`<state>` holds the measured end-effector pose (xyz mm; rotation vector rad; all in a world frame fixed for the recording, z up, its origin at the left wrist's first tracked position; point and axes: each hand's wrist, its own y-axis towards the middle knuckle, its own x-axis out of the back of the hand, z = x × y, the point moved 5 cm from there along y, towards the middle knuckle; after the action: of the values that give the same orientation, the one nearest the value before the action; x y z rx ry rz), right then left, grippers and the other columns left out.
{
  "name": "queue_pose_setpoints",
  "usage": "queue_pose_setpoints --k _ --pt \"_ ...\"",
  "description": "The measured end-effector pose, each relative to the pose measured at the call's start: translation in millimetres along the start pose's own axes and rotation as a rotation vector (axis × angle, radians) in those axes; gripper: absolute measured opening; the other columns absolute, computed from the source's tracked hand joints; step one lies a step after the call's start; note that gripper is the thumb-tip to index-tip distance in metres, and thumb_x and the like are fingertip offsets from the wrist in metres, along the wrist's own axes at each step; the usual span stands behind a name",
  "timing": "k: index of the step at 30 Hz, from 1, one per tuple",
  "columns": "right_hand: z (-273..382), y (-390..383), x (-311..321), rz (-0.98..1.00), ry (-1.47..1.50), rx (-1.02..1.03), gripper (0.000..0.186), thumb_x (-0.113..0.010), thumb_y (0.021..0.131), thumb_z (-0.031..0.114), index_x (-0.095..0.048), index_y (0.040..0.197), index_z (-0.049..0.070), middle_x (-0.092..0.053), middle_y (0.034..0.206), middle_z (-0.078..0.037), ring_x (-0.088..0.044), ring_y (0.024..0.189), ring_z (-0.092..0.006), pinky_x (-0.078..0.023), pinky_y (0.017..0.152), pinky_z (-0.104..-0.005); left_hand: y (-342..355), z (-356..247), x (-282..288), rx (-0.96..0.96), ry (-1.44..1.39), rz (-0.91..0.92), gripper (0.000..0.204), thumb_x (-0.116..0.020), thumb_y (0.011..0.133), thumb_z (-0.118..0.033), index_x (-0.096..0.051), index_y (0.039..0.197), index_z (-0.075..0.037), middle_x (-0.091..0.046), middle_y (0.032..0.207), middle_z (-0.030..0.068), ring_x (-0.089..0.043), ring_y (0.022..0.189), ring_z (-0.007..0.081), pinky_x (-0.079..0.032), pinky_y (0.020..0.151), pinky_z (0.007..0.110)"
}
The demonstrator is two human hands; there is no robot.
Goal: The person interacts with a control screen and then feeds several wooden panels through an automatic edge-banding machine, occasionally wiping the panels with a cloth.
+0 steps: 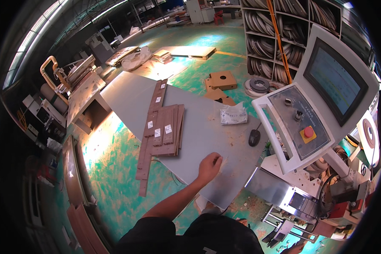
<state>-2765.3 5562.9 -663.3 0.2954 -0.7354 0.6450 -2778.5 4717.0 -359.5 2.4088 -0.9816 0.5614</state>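
Note:
My left hand [210, 167] is over the near part of a grey table [199, 110], fingers curled in a loose fist with nothing visible in them. To its left lies a stack of brown wooden boards [168, 131] with white labels. Longer narrow brown strips [144, 163] lie beside the stack, jutting past the table's edge. A black computer mouse [254, 136] and a white soft packet [233, 114] rest to the right of my left hand. Only part of my right hand [295, 249] shows at the bottom edge, low beside the machine's metal rails; its fingers are unclear.
A control panel [305, 122] with a screen and red button overhangs the right side. Below it stands a machine [283, 192]. Shelving [279, 34] holds coiled edging strips. Cardboard pieces [222, 80] lie on the green floor, and long boards [74, 178] are at the left.

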Motion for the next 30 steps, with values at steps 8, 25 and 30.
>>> queue_pose_setpoints --k 8,25,30 --pt "62.5 -120.3 -59.6 0.017 0.407 0.403 0.049 -0.062 0.108 0.044 -0.062 0.126 -0.001 -0.068 0.116 -0.021 -0.069 0.098 -0.0366 -0.062 0.088 -0.0482 104.2 178.0 185.4 0.104 0.882 -0.316 0.063 -0.086 0.087 -0.033 -0.058 0.132 0.001 -0.063 0.118 0.0248 -0.063 0.110 0.0457 -0.048 0.096 0.058" --pt "309.1 -345.3 -34.0 0.342 0.469 0.070 0.036 -0.061 0.113 0.029 -0.067 0.138 0.004 -0.070 0.119 -0.006 -0.069 0.097 -0.0168 -0.054 0.079 -0.0316 47.8 113.1 156.5 0.721 -1.232 0.429 0.071 -0.072 0.109 -0.040 -0.045 0.162 -0.002 -0.067 0.141 0.0167 -0.069 0.116 0.0271 -0.055 0.093 0.036" --pt "417.6 -421.4 -77.8 0.956 0.616 -0.103 0.039 -0.059 0.115 0.035 -0.070 0.135 0.003 -0.075 0.119 -0.008 -0.072 0.106 -0.0187 -0.056 0.091 -0.0344 -0.7 73.8 96.9 0.851 -1.363 0.918 0.074 -0.066 0.109 -0.040 -0.041 0.164 0.003 -0.062 0.149 0.0265 -0.064 0.134 0.0288 -0.054 0.105 0.039"
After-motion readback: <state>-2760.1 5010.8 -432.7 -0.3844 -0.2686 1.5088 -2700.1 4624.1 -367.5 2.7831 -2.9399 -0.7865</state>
